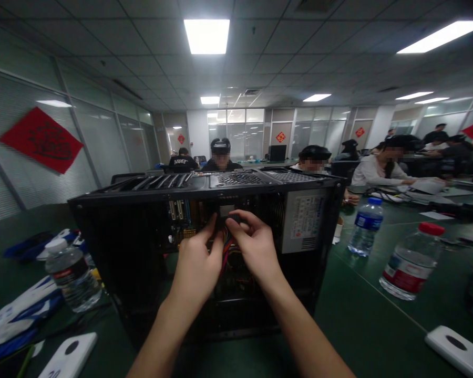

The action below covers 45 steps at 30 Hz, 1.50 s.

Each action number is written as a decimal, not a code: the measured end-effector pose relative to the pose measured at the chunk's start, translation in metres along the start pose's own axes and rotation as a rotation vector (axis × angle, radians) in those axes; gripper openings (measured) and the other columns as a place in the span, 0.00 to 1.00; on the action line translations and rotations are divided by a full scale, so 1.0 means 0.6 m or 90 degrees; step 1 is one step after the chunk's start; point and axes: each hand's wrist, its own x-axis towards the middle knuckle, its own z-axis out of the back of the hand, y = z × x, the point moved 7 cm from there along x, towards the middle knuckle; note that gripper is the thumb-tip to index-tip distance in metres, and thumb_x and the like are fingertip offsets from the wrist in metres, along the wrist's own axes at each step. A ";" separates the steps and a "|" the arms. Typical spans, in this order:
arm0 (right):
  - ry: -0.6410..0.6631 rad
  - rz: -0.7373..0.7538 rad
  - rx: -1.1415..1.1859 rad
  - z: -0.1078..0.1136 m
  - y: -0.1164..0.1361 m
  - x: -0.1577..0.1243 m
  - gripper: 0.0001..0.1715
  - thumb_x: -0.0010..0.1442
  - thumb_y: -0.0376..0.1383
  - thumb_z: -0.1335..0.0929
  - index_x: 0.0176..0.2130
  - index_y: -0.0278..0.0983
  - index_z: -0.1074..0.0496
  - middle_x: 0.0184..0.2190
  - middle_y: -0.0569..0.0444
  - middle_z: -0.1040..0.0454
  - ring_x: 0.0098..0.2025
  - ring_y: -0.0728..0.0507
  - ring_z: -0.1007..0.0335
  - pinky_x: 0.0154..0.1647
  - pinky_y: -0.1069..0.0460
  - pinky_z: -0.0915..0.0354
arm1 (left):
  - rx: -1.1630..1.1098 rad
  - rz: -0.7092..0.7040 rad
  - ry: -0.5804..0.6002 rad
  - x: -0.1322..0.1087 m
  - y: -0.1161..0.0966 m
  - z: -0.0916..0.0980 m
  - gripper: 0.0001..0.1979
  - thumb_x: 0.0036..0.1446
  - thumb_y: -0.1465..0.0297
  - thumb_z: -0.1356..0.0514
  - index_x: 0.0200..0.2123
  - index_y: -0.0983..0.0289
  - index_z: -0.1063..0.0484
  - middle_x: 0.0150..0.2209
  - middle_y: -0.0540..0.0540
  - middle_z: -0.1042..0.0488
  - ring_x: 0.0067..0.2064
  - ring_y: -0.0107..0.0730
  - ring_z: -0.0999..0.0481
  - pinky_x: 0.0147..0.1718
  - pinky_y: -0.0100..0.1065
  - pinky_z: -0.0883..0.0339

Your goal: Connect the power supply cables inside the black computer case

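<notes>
Both hands are deep inside the open black computer case [142, 226], which sits on its side in the middle of the green table [358, 315]. The left hand [199, 262] and right hand [254, 247] meet at a small black plug [233, 216] high up in the case. The right thumb and forefinger pinch it from the right, and the left thumb and forefinger close in on its left edge. The other fingers are curled under. A bundle of coloured wires [225, 247], red and yellow among them, hangs from the plug down between the two wrists.

Just to the right sits the grey power supply [305, 220], label facing out. The hands cover the spot where the plug sits, so its seating cannot be told.

Around the case, a clear water bottle [71, 275] stands to the left, a blue-capped bottle [366, 227] to the right, and a red-capped bottle [412, 268] nearer. A white device [457, 349] lies at the right corner. Other people sit at the far side.
</notes>
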 end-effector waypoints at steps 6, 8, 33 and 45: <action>-0.002 -0.003 0.023 -0.004 -0.010 0.006 0.20 0.53 0.45 0.28 0.41 0.35 0.28 0.20 0.60 0.29 0.20 0.51 0.38 0.21 0.57 0.43 | -0.061 0.017 0.034 0.011 0.017 -0.006 0.23 0.62 0.66 0.45 0.59 0.61 0.31 0.55 0.56 0.24 0.57 0.43 0.27 0.57 0.39 0.35; 0.005 -0.013 0.023 -0.007 -0.021 0.009 0.20 0.53 0.45 0.28 0.42 0.35 0.28 0.20 0.61 0.30 0.20 0.51 0.39 0.21 0.57 0.44 | -0.102 0.011 0.058 0.018 0.025 -0.006 0.22 0.61 0.66 0.45 0.57 0.62 0.29 0.55 0.55 0.25 0.57 0.42 0.27 0.57 0.38 0.36; -0.082 -0.011 -0.484 0.084 -0.106 0.025 0.14 0.62 0.40 0.35 0.45 0.35 0.27 0.36 0.48 0.21 0.40 0.41 0.24 0.40 0.50 0.35 | 0.249 0.130 0.241 0.031 0.121 -0.050 0.19 0.60 0.59 0.48 0.30 0.58 0.19 0.29 0.54 0.19 0.35 0.38 0.21 0.28 0.32 0.41; 0.026 -0.068 -0.554 0.069 -0.132 0.018 0.11 0.59 0.38 0.31 0.39 0.34 0.23 0.27 0.50 0.22 0.31 0.44 0.27 0.30 0.53 0.40 | 0.384 0.160 0.279 0.005 0.140 -0.105 0.15 0.57 0.61 0.45 0.31 0.58 0.19 0.35 0.60 0.18 0.39 0.46 0.20 0.34 0.36 0.33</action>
